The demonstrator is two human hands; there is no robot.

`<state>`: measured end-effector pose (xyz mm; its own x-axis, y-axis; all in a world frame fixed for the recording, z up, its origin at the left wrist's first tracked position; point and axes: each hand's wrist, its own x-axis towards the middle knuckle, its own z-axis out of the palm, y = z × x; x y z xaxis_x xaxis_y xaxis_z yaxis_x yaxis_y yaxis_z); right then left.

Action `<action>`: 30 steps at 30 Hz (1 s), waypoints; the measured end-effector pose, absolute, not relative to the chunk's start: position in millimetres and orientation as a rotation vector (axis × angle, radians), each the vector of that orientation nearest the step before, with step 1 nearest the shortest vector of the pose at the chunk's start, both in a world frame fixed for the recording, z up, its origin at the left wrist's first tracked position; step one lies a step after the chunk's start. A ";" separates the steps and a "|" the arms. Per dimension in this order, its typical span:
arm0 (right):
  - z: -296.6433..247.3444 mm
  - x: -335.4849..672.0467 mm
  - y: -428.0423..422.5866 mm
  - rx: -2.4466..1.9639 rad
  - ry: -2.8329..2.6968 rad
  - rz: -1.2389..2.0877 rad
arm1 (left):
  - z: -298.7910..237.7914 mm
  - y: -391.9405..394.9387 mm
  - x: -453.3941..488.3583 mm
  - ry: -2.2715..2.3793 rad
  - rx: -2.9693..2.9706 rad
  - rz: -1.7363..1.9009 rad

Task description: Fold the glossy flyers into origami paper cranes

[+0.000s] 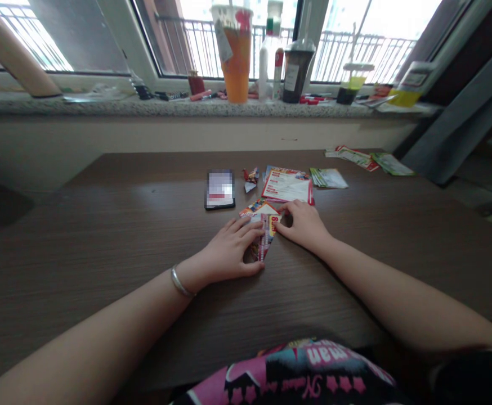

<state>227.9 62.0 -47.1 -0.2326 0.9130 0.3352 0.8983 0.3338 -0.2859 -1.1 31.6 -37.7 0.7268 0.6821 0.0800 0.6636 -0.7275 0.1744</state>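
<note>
A colourful printed leaflet (268, 237) lies at a slant on the table between my two hands. My left hand (229, 250) holds it from the left: the fingers reach over its upper part and the thumb rests at its lower corner. On the other side, my right hand (305, 225) has its thumb and forefinger closed on the leaflet's upper right edge. Partly under and behind it shows another bright printed sheet (254, 207). Just beyond my right hand lies a stack of red-bordered leaflets (287, 185).
A phone (219, 190) and a crumpled wrapper (251, 179) lie beyond my left hand. Green-and-white packets (329, 178) sit right of the stack, with more flat packets (356, 157) behind. Cups and bottles, including a tall orange drink (235, 62), line the windowsill (165, 108).
</note>
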 end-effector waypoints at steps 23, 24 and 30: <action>-48.3 238.9 66.5 -1.797 -2.064 0.110 | -37.0 32.0 -7.8 0.938 2.777 0.208; -48.3 239.1 66.7 -1.803 -2.069 0.107 | -37.3 32.1 -7.8 0.936 2.780 0.208; -52.5 244.1 69.7 -1.766 -2.002 0.158 | -38.0 31.9 -9.0 0.929 2.796 0.222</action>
<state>244.1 69.7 -52.5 -0.0671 0.9624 0.2633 0.9090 0.1678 -0.3816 -9.0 31.9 -38.0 0.7929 0.6037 0.0824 0.5757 -0.7866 0.2232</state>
